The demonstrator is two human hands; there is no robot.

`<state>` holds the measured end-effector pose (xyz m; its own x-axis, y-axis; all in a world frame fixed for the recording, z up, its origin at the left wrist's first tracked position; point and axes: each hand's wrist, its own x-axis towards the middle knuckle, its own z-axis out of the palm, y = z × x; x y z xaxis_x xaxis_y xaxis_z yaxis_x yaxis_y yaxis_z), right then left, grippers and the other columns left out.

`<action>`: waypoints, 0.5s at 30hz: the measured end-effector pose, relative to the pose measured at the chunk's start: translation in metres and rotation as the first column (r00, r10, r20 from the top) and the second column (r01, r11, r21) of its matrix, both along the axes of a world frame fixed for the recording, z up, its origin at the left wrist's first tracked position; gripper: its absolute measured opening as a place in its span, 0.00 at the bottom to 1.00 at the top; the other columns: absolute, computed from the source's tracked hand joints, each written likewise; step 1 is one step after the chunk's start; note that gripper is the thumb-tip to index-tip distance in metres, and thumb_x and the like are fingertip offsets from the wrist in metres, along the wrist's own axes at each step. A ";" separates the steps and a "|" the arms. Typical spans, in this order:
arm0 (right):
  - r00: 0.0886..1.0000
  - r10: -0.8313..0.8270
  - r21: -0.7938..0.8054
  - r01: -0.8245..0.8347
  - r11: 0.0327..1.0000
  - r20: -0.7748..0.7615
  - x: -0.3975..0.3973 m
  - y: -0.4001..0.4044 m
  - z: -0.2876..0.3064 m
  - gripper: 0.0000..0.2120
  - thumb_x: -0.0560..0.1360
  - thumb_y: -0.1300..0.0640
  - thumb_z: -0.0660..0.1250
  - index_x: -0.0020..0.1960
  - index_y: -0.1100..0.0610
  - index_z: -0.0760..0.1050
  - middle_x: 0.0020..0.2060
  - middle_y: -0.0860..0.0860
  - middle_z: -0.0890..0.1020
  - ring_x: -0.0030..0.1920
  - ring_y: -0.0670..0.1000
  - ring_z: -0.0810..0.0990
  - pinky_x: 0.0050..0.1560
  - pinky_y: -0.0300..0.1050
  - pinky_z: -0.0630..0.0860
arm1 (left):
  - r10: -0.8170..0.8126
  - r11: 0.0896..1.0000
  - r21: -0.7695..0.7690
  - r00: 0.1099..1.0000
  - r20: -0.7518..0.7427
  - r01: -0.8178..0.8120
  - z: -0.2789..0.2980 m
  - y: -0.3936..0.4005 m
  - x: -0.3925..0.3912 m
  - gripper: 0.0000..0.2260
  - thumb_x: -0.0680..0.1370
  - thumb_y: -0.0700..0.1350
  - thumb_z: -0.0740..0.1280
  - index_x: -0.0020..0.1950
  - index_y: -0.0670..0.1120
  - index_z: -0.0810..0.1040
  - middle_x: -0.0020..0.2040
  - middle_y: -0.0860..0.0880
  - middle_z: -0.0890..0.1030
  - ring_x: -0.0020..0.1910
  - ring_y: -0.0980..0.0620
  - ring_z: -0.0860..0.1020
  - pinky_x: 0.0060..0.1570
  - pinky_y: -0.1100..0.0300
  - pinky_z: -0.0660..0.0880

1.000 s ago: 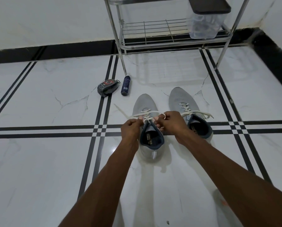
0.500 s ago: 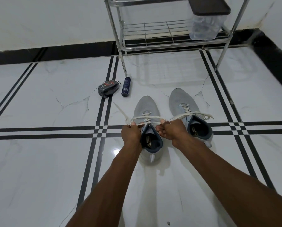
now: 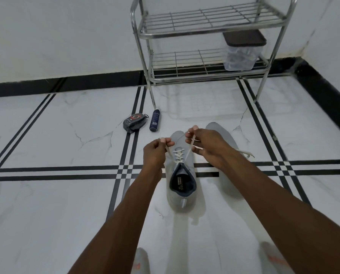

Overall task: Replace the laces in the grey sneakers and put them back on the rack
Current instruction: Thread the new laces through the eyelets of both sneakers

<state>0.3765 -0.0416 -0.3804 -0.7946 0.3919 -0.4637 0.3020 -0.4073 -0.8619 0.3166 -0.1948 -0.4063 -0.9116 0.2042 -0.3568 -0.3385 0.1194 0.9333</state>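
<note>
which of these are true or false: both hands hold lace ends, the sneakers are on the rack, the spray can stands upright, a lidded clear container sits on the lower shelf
1. Both hands hold lace ends. True: the left hand and right hand each pinch an end of the white lace above the near sneaker.
2. The sneakers are on the rack. False: both stand on the floor in front of the rack.
3. The spray can stands upright. False: the spray can lies on its side.
4. A lidded clear container sits on the lower shelf. True: the container has a dark lid.
</note>
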 end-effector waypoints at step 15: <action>0.991 0.118 0.565 -0.058 0.823 -0.070 -0.033 -0.008 0.097 0.12 0.82 0.57 0.61 0.49 0.58 0.83 0.44 0.54 0.85 0.47 0.53 0.85 0.51 0.54 0.83 | -0.144 0.982 -0.174 0.885 -0.443 0.072 0.113 0.022 -0.022 0.10 0.85 0.46 0.62 0.50 0.49 0.83 0.44 0.50 0.86 0.45 0.52 0.82 0.45 0.56 0.77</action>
